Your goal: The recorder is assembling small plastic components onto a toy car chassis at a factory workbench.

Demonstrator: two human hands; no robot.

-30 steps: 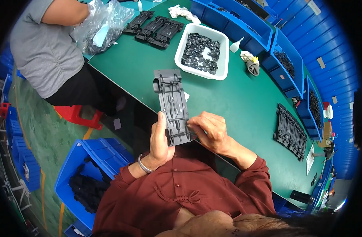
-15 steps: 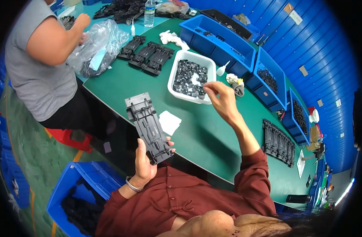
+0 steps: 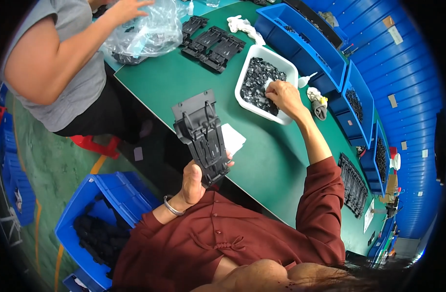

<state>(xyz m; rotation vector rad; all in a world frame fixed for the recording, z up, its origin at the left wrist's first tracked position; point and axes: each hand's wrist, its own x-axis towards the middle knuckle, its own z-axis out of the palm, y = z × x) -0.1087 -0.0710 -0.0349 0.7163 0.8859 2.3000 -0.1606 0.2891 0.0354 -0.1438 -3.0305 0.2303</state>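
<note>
My left hand (image 3: 193,184) grips the lower end of a long black moulded plastic tray-like part (image 3: 206,136), held tilted up above the table's near edge. Ribs and slots show on its facing side. Over at the white plastic bin (image 3: 241,92), my right hand (image 3: 285,99) reaches in with fingers bent together among many small black plastic pieces (image 3: 258,80). Whatever sits between those fingertips is hidden. A white sheet of paper (image 3: 234,139) lies on the table just behind the held part.
Similar black parts (image 3: 214,47) lie at the back of the green table (image 3: 262,165); more stand in a row (image 3: 352,186) at right. Blue bins (image 3: 301,46) line the wall side. A co-worker (image 3: 52,73) stands at left by a clear plastic bag (image 3: 145,36). A blue crate (image 3: 77,207) sits below left.
My right hand has gone from above the bin's near rim down into the small pieces. The part in my left hand is tilted more upright. The view has shifted; the co-worker's arm has moved.
</note>
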